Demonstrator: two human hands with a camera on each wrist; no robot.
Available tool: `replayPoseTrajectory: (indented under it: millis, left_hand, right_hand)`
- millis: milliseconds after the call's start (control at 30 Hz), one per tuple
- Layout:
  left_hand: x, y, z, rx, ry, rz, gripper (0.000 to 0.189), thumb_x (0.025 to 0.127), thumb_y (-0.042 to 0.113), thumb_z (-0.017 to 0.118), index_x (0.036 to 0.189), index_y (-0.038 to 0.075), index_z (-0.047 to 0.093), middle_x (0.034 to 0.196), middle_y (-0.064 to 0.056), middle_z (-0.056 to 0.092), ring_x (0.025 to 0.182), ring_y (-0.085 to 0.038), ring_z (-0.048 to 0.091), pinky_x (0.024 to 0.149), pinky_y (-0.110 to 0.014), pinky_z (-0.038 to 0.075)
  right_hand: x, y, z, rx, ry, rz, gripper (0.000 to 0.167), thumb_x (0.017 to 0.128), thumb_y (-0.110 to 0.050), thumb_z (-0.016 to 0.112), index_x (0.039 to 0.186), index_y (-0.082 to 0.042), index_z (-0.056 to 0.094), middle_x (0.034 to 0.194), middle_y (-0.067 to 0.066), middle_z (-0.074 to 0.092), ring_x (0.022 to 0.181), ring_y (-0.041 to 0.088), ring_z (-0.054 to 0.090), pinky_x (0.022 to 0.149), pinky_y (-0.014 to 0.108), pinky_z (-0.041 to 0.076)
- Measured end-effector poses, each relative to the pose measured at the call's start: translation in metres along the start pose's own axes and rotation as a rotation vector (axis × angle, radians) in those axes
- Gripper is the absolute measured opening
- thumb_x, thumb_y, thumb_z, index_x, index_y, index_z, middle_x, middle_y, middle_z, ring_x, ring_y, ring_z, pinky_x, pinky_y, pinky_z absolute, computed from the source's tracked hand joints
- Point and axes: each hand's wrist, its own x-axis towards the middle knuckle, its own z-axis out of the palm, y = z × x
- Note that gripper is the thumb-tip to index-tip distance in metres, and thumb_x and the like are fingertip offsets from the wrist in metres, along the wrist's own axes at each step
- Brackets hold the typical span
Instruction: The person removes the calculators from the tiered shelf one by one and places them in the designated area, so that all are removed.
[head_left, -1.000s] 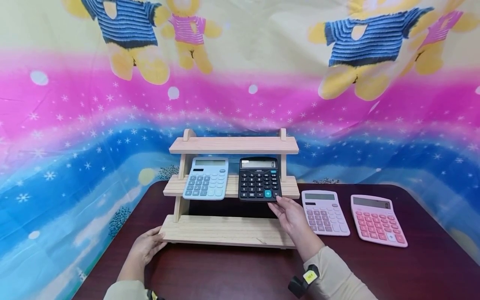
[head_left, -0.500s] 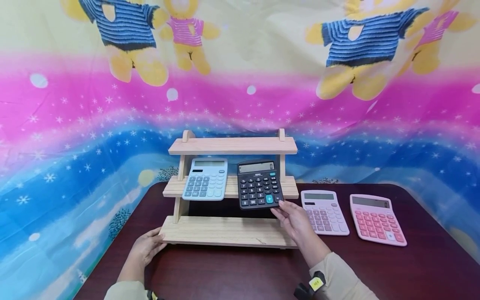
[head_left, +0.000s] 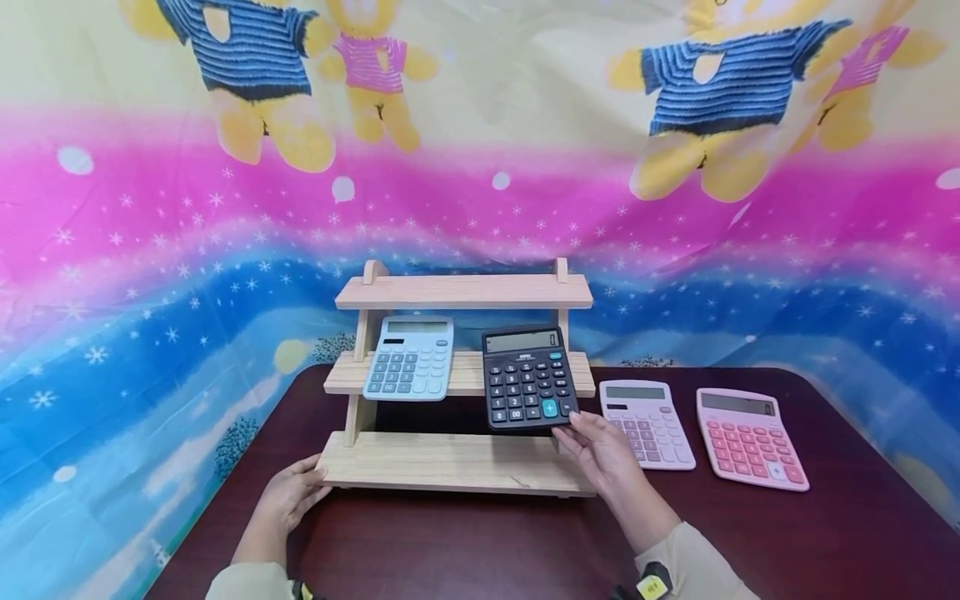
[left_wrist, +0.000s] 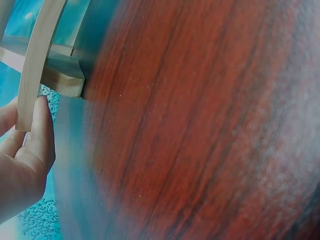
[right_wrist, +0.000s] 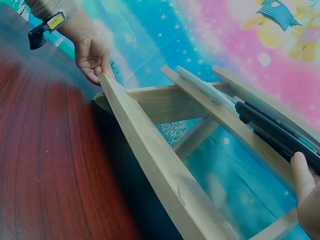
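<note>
The black calculator (head_left: 530, 379) is in front of the middle tier of the wooden rack (head_left: 457, 460), toward that tier's right end, with its keys facing the viewer and its display reading 0. It leans slightly askew, its lower edge reaching below the tier's front edge; whether its back touches the board cannot be told. The right hand (head_left: 606, 457) grips the calculator at its lower right corner, beside the bottom key row: the thumb lies at the corner and the other fingers reach beneath, so nearly all of the body extends up and leftward, beyond the fingers.

On the same tier, to the left and apart from the black one, a light blue calculator (head_left: 409, 358) leans back with its keys outward. The left hand (head_left: 285, 498) pinches the left front corner of the rack's bottom tier, the board between thumb and fingers. Right of the rack, a lilac calculator (head_left: 652, 423), partly behind the right hand, and a pink calculator (head_left: 752, 439) lie face up on the dark red table (head_left: 465, 550). A printed cloth (head_left: 465, 200) with bears and snowflakes hangs behind.
</note>
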Motion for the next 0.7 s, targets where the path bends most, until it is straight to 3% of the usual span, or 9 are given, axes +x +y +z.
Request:
replayPoseTrajectory:
  millis: [233,467,700]
  left_hand:
    - [-0.007,0.008,0.005,0.006,0.022,-0.042,0.057,0.087,0.008,0.052,0.133,-0.008,0.022,0.127,-0.035,0.025,0.08,-0.01,0.055,0.076,-0.027,0.047]
    - [-0.008,0.01,0.006,0.012,0.021,-0.045,0.057,0.087,0.007,0.05,0.133,-0.008,0.021,0.127,-0.036,0.024,0.079,-0.01,0.054,0.074,-0.025,0.047]
    - [-0.007,0.009,0.005,0.006,0.025,-0.049,0.06,0.086,0.007,0.053,0.133,-0.009,0.02,0.128,-0.036,0.024,0.078,-0.01,0.055,0.074,-0.026,0.048]
  right_hand:
    - [-0.01,-0.004,-0.009,0.007,-0.021,-0.019,0.022,0.087,0.007,0.041,0.075,-0.004,0.057,0.083,0.009,0.062,0.08,0.017,0.059,0.083,0.034,0.043]
    - [-0.02,-0.008,-0.024,0.035,-0.126,-0.085,0.024,0.086,0.006,0.044,0.073,-0.005,0.061,0.084,0.007,0.064,0.08,0.015,0.059,0.082,0.033,0.044]
    - [-0.029,-0.013,-0.038,0.058,-0.158,-0.105,0.026,0.087,0.006,0.044,0.069,-0.004,0.059,0.088,0.007,0.063,0.082,0.015,0.059,0.082,0.032,0.044]
